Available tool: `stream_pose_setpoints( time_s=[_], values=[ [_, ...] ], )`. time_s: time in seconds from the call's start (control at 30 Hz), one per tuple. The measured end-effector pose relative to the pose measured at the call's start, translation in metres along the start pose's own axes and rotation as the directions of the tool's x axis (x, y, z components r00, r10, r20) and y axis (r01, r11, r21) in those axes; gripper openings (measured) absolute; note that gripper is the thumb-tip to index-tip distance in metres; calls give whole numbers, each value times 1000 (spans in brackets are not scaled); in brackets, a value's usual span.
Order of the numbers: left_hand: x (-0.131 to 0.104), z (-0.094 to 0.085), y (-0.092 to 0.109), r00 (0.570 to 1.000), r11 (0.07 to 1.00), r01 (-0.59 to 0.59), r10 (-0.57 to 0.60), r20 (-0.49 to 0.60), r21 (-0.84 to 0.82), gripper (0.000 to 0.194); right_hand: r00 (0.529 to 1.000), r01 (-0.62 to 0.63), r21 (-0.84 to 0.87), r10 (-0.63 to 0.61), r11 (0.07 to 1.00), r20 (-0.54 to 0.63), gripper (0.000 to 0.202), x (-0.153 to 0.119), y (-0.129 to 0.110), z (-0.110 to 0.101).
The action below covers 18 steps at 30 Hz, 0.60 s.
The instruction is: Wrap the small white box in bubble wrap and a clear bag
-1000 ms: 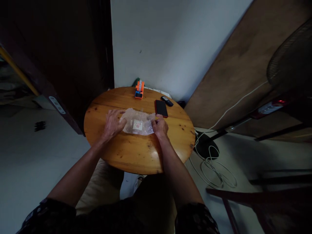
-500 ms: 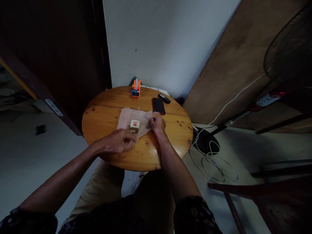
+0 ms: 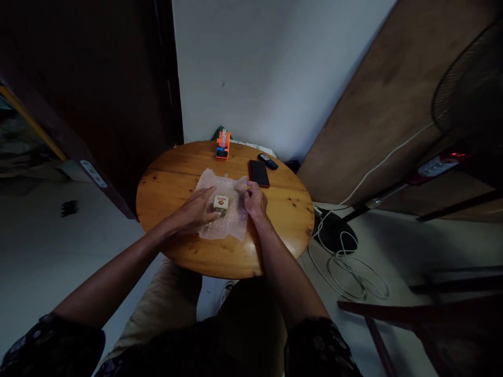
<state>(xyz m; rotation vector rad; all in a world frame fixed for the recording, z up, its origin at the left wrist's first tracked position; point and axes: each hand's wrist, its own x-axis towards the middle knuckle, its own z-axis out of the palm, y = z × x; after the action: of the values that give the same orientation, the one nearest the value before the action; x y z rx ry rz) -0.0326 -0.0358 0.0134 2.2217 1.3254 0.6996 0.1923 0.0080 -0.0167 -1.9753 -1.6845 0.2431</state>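
A small white box with a red mark sits on a sheet of bubble wrap, which lies spread on the round wooden table. My left hand rests with fingers apart over the sheet's left side, thumb and fingertips close around the box's left edge. At the right edge of the sheet, my right hand is closed, pinching the bubble wrap's upper right part, which is raised and crumpled there.
An orange and blue tape dispenser stands at the table's back. Right of it lie a dark phone with red edges and a small black handset. On the right are a fan, coiled cable and dark wooden chair.
My left hand has moved up and opened beside the box. The sheet's near part now lies spread flatter toward me. My right hand keeps its grip on the right edge.
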Motion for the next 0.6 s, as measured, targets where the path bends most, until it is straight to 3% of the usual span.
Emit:
stream_pose_setpoints(
  time_s=[0.07,0.17,0.4,0.5,0.6],
  values=[
    [0,8,-3,997,999,18,-21,75,47,92,1000,-6,12,6,1000,5,39,4,-3,1],
    [-1,16,-4,991,993,46,-60,121,113,100,1000,-7,-1,7,1000,19,40,10,-10,-3],
    [-3,30,-3,997,981,63,-72,40,185,104,995,93,-177,-86,980,47,36,25,-11,-9],
    [-4,35,-4,996,978,71,-80,38,194,102,994,104,-152,-101,983,29,38,20,-2,-10],
    [-5,35,-6,998,980,40,-48,39,196,105,969,234,-69,-238,970,-69,42,7,-1,-21]
  ],
)
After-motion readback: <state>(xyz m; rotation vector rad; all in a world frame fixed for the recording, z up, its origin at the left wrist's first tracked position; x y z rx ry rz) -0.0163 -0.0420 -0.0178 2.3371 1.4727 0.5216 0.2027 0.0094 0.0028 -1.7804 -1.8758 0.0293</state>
